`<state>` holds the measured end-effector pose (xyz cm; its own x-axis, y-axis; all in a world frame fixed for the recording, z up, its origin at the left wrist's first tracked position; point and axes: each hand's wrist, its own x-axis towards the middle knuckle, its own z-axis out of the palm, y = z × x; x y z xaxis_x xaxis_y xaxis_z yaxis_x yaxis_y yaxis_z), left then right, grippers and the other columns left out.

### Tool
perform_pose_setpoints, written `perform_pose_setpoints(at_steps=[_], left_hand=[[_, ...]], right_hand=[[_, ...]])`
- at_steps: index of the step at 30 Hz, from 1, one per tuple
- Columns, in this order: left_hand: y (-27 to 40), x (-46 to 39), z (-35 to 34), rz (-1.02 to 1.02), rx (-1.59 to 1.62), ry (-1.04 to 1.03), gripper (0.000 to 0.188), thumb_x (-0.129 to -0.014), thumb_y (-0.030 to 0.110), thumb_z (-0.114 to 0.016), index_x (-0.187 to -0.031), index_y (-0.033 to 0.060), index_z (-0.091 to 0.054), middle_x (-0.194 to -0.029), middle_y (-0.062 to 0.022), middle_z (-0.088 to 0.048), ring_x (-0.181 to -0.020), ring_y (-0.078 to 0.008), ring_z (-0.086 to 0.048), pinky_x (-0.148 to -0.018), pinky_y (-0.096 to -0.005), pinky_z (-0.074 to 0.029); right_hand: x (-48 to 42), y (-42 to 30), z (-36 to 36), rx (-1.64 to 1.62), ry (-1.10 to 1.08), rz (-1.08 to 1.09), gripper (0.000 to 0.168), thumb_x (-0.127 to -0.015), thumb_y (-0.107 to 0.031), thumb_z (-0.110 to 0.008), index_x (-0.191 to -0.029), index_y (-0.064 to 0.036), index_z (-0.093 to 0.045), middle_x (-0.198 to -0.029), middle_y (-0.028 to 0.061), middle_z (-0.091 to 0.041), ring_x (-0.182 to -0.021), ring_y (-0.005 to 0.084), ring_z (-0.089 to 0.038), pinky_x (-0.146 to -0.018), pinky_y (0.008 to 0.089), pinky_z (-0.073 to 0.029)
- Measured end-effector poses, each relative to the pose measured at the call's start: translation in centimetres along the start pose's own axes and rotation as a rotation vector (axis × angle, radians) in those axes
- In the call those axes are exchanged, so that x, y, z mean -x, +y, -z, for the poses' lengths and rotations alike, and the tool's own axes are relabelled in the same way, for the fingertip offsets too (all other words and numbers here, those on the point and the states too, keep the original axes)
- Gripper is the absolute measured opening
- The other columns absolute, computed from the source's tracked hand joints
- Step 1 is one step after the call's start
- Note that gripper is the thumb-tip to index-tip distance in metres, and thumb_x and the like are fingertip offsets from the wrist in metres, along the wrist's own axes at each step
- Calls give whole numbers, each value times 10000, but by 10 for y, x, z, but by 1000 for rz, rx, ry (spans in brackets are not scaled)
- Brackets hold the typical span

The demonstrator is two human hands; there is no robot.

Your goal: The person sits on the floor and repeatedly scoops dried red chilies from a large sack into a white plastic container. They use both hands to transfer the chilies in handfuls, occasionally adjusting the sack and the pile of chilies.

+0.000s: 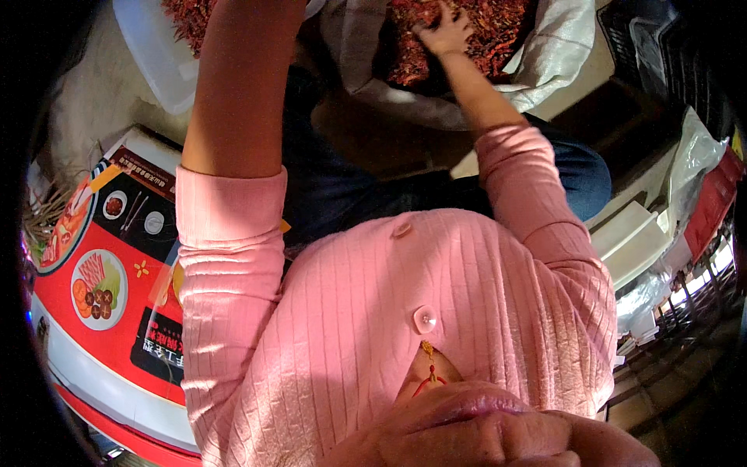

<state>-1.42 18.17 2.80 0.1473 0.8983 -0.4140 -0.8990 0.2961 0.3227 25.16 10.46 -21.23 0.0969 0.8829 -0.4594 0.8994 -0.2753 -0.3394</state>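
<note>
My right hand reaches into an open white woven sack. Its fingers are spread over a heap of red dried pods that look like dried chillies, with the palm down and the fingertips at the surface. Slight blur covers the fingers, and no held piece shows between them. My left forearm stretches up past the top edge, so my left hand is out of view. Beside that forearm, a translucent white plastic tub holds more of the red dried pods.
A red and black printed carton with food pictures stands to my left. On the right are a black plastic crate, a clear plastic bag, white containers and a red object. My knee is beside the sack.
</note>
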Motion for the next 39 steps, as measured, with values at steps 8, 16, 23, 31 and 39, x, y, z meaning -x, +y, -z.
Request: perform_pose_setpoints(at_steps=[8, 16, 23, 31, 39], left_hand=[[-20, 5, -10, -179, -261, 28, 446, -1039, 165, -551, -1437, -14, -461, -1420, -160, -521, -1232, -290, -550, -1007, -379, -508], [-28, 16, -24, -224, -390, -16, 571, -1027, 178, -566, -1504, -61, -364, -1479, -182, -443, -1181, -274, -573, -974, -367, -515], [-28, 17, -16, -220, -447, -88, 519, -1014, 191, -582, -1448, -51, -431, -1272, -148, -595, -1030, -231, -638, -936, -337, -519], [-25, 38, -26, -328, -463, 27, 587, -1028, 192, -553, -1520, -61, -356, -1415, -186, -526, -1127, -252, -602, -972, -355, -514], [-13, 31, -2, -214, -238, -165, 587, -1050, 214, -475, -1560, -38, -330, -1570, -188, -421, -1344, -305, -495, -1150, -413, -374]], right_hand=[[65, 6, -8, 20, 18, 457, 794, -796, -212, -843, -1503, -310, -496, -1601, 171, -301, -1399, 434, -330, -1142, 511, -419], [-149, 126, 74, 142, 217, 287, 798, -935, -384, -679, -1593, -98, -330, -1649, 250, -242, -1501, 475, -234, -1235, 549, -256], [-167, 72, 109, 438, -127, 116, 1017, -869, -556, -741, -1660, -235, -189, -1727, 178, -16, -1545, 489, -118, -1241, 573, -248], [-137, 142, 72, 621, 174, 396, 772, -851, -199, -766, -1530, -335, -425, -1675, 136, -233, -1339, 532, -448, -1077, 592, -472], [-39, 170, -6, 521, 178, 252, 752, -811, -28, -751, -1489, -206, -478, -1568, 203, -338, -1392, 455, -423, -1051, 510, -497]])
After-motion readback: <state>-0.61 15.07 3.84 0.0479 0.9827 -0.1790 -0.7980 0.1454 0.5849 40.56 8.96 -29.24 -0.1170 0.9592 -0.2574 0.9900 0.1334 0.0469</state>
